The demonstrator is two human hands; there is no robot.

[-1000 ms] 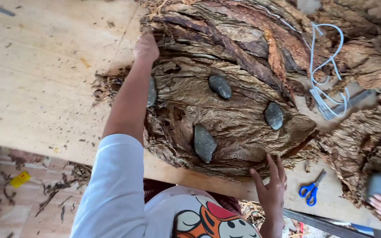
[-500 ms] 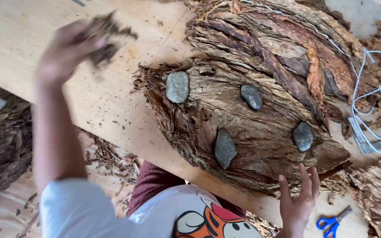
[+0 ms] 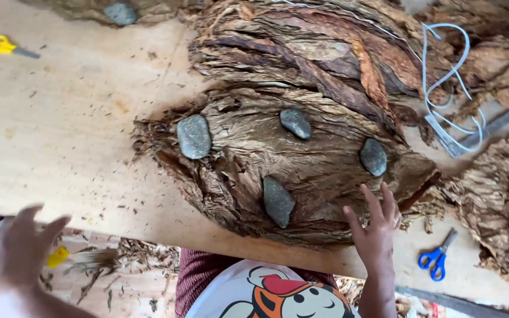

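Since before, our empty left hand [image 3: 16,253] drops off-table; our open right hand [image 3: 375,229] presses brittle dried tobacco leaves [image 3: 290,159], best lifted underneath.

Four stones [image 3: 194,136] lie on the leaf pile [image 3: 325,171], scissors [image 3: 436,258] to its right on the table [image 3: 60,135].

We count five grey stones: four on the nearest pile of dried leaves [image 3: 319,171], at [image 3: 194,136], [image 3: 295,123], [image 3: 373,156] and [image 3: 278,201], and a fifth on another pile at the top [image 3: 120,13]. We see two pairs of scissors (one yellow [image 3: 4,46], one blue [image 3: 437,256]), one white cord loop [image 3: 446,88] and two hands, left [image 3: 16,253] and right [image 3: 375,229].
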